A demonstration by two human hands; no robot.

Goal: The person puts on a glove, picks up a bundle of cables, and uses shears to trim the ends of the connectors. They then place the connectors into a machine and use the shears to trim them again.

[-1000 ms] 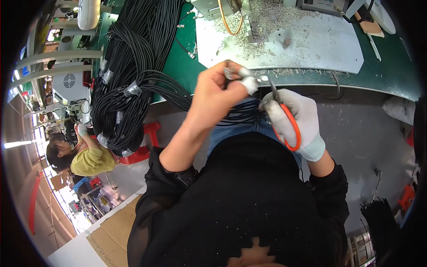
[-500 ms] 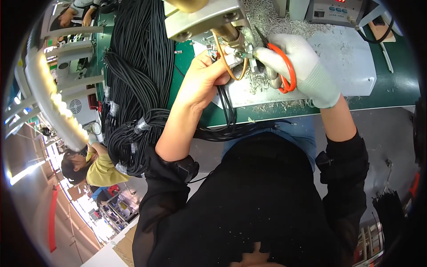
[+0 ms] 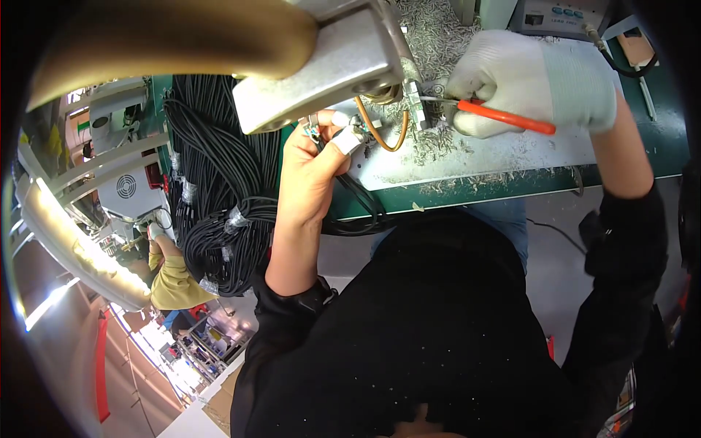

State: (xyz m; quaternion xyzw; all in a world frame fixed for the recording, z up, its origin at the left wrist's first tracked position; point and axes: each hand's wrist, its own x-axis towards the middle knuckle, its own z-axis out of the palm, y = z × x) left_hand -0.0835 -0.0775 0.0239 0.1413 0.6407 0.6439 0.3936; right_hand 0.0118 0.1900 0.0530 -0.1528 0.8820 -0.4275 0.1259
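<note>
My bare left hand (image 3: 310, 164), with white wraps on its fingertips, pinches the end of a black cable (image 3: 356, 193); small coloured wires and a metal connector end (image 3: 359, 128) show at the fingers. To its right, my white-gloved right hand (image 3: 504, 84) is closed around red-handled scissors (image 3: 504, 117), seen edge-on. Their thin metal tip points left toward a small metal fixture (image 3: 415, 106). Between the hands hangs a brown looped tube (image 3: 394, 139) below a metal machine head (image 3: 321, 66), which hides part of the left fingertips.
Thick bundles of black cables (image 3: 226, 146) lie left on the green table (image 3: 635, 157). Small pale clippings (image 3: 431, 29) litter the white board (image 3: 540, 153). A grey control box (image 3: 558, 18) stands at the far right. A person in a yellow top (image 3: 175, 281) is at left.
My right hand has moved right, away from the fixture, turning the scissors edge-on. My left hand has shifted slightly left and down with the cable end. The machine head appears larger and lower in view.
</note>
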